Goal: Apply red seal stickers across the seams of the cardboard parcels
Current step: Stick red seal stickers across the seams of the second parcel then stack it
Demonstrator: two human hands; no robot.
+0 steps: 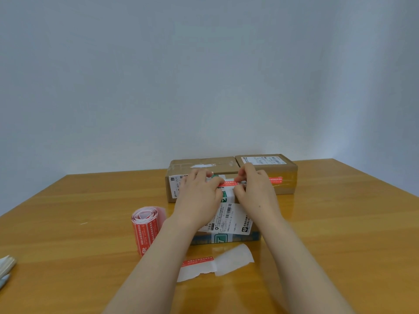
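A small parcel (229, 219) wrapped in white labels and green-printed tape lies in front of me on the wooden table (340, 234). A red seal sticker (229, 183) stretches across its far top edge. My left hand (199, 196) pinches the sticker's left end and my right hand (256, 189) pinches its right end. Behind stand two cardboard parcels: a wide one (204, 165) at the left and a smaller one (272, 164) at the right, which carries a red sticker (275, 180) on its front.
A roll of red seal stickers (147, 230) stands left of the small parcel. A torn backing sheet (217, 264) with one red sticker on it lies near the front. Pens (5, 270) poke in at the left edge. A plain wall rises behind the table.
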